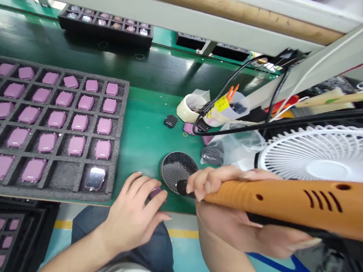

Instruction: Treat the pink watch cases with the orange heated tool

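A foam tray [63, 175] lies on the left of a bench mat [144, 142], with watch cases [57, 119] set in its compartments. Another tray [9, 247] sits below the bench's near edge, and a third tray [105, 25] stands behind the foam tray. Right of the foam tray, the left hand [134, 214] rests its fingertips on a small piece [156, 192], just beside a round mesh dish [179, 171]. The right hand [238, 235] wraps around a power tool [282, 203], whose tip lies in front of the dish. Behind the dish sit a tape roll [192, 108] and a cup [226, 110]. A plastic bag [241, 142] lies between the cup and a fan [319, 155], at the right.
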`<state>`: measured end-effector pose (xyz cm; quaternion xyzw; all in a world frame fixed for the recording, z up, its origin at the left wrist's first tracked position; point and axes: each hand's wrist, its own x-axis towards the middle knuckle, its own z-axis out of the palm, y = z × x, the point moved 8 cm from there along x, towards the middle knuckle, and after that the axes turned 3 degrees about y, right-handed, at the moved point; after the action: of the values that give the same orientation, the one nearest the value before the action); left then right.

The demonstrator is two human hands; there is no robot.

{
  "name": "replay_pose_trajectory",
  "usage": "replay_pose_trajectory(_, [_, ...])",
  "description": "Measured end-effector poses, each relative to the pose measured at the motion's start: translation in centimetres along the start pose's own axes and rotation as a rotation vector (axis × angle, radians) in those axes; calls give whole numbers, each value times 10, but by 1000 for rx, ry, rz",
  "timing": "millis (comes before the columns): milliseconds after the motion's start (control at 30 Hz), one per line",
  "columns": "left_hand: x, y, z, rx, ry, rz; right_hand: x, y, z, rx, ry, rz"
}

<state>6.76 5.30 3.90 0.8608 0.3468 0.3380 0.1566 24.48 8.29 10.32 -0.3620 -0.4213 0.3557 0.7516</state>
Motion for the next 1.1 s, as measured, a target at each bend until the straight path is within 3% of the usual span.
replay_pose_trajectory(100, [-1, 4, 3, -54, -76, 51, 1, 1, -4, -26, 11, 0])
replay_pose_trajectory(300, [0, 0, 2, 36, 29, -13, -3, 5, -6, -20, 3, 28])
replay_pose_trajectory(500, [0, 2, 2, -41, -27, 6, -6, 4, -8, -25, -29, 38])
replay_pose_trajectory(1100, [-1, 0, 1, -28, 17, 14, -8, 6, -8, -61, -6, 31])
